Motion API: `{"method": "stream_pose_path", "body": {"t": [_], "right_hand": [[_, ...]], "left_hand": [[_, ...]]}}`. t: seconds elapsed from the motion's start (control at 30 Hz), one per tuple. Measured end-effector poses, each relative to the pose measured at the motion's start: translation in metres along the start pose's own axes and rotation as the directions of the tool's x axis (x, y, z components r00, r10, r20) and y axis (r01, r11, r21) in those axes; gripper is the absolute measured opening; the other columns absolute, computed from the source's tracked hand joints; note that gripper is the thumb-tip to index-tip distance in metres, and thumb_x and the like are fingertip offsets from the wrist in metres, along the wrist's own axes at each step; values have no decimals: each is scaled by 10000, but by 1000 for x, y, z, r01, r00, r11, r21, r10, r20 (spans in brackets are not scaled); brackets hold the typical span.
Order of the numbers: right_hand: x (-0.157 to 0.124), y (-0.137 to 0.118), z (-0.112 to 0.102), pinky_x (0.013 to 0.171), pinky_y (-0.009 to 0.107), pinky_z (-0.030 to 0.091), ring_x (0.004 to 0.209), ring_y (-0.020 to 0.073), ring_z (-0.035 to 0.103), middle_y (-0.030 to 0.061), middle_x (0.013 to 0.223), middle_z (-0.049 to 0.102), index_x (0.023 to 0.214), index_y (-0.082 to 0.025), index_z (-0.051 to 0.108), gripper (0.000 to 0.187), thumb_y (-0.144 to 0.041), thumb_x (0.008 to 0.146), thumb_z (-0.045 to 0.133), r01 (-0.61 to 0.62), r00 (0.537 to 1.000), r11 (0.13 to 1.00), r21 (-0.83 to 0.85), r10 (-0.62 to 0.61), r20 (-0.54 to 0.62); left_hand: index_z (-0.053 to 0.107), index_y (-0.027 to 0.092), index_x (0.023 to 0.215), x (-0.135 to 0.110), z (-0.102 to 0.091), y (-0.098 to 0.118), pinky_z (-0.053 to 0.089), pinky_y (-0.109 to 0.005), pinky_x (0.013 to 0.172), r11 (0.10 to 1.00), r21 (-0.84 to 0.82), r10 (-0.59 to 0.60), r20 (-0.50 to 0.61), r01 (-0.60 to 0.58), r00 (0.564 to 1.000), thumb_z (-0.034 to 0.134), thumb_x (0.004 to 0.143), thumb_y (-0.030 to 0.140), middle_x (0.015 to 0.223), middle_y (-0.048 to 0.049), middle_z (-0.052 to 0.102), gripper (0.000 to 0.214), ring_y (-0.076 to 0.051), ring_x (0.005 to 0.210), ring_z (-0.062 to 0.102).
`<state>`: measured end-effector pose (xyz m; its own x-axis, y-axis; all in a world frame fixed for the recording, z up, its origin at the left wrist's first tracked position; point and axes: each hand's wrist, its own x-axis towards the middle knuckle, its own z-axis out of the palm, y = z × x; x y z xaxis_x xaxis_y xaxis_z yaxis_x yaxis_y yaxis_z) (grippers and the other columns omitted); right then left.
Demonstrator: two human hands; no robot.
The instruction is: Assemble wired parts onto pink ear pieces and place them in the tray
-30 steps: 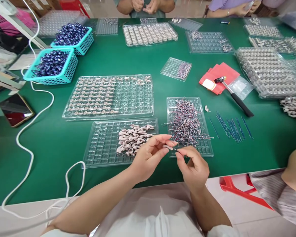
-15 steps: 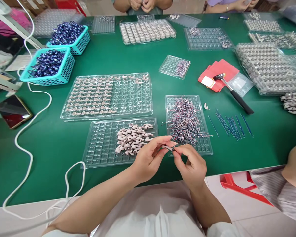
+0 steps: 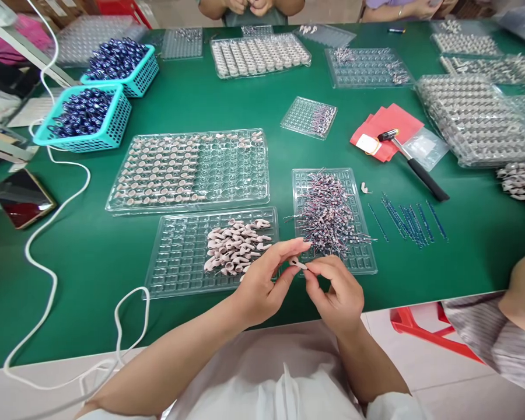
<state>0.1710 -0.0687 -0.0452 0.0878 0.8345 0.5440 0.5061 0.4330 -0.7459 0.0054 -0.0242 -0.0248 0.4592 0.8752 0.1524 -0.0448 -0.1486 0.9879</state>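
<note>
My left hand (image 3: pixel 266 280) and my right hand (image 3: pixel 339 291) meet above the near edge of the green table (image 3: pixel 91 251). Both pinch one small pinkish-white part (image 3: pixel 296 263) between their fingertips; a thin lead seems to stick out of it. Just beyond the left hand, a clear tray (image 3: pixel 179 256) holds a heap of pinkish parts (image 3: pixel 234 245). Behind the right hand, another clear tray (image 3: pixel 363 256) carries a pile of thin wired components (image 3: pixel 328 213).
A large clear tray (image 3: pixel 240 181) with rows of pinkish parts lies farther back. Two teal baskets (image 3: pixel 109 131) of blue pieces stand at the back left. Blue pins (image 3: pixel 409 220), a hammer (image 3: pixel 413 166), red cloth, a phone (image 3: pixel 21 198), a white cable and other people's hands surround them.
My hands have drawn a little closer together around the small part. The view has shifted slightly; nothing on the table has moved.
</note>
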Motion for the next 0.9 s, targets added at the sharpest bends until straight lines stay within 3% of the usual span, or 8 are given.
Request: {"method": "stream_pose_path", "body": {"t": [0.07, 0.2, 0.43, 0.63, 0.9], "right_hand": [[1, -1, -1, 689, 326, 565, 764, 166, 679, 30, 860, 724, 1067, -251, 668, 294, -49, 854, 642, 11, 1000, 999, -34, -12, -18], [0, -1, -3, 674, 323, 571, 772, 165, 681, 35, 874, 719, 1107, -260, 663, 342, -35, 850, 639, 52, 998, 998, -39, -53, -29], [-8, 4, -4, 689, 348, 587, 822, 176, 685, 46, 955, 727, 1195, -280, 649, 435, -16, 849, 654, -42, 999, 979, 200, 47, -17], [-10, 7, -4, 659, 339, 575, 786, 173, 670, 46, 914, 730, 1152, -258, 645, 318, -94, 880, 657, -142, 988, 957, 254, 151, -18], [-9, 7, -6, 701, 342, 587, 799, 174, 687, 37, 902, 727, 1095, -262, 673, 269, -94, 886, 650, -131, 990, 967, 217, 139, -22]], "left_hand": [[662, 256, 1288, 4, -5, 4, 517, -411, 1063, 995, 94, 16, 3, -16, 1000, 617, 939, 125, 1317, -113, 682, 376, -247, 1253, 625], [767, 243, 1066, 12, -14, 10, 585, -380, 902, 971, 229, 56, 30, -62, 998, 674, 898, 131, 1039, -86, 787, 222, -229, 989, 731], [760, 254, 1105, 14, -17, 14, 591, -347, 876, 933, 290, 197, 82, -213, 977, 647, 902, 73, 1037, -82, 800, 294, -215, 989, 748], [765, 266, 1096, 13, -15, 13, 582, -346, 852, 958, 232, 153, 70, -166, 986, 653, 903, 81, 1015, -77, 801, 290, -223, 970, 748], [767, 264, 1061, 13, -14, 10, 577, -342, 854, 962, 236, 134, 40, -140, 990, 664, 903, 97, 1015, -68, 797, 252, -212, 944, 744]]}}
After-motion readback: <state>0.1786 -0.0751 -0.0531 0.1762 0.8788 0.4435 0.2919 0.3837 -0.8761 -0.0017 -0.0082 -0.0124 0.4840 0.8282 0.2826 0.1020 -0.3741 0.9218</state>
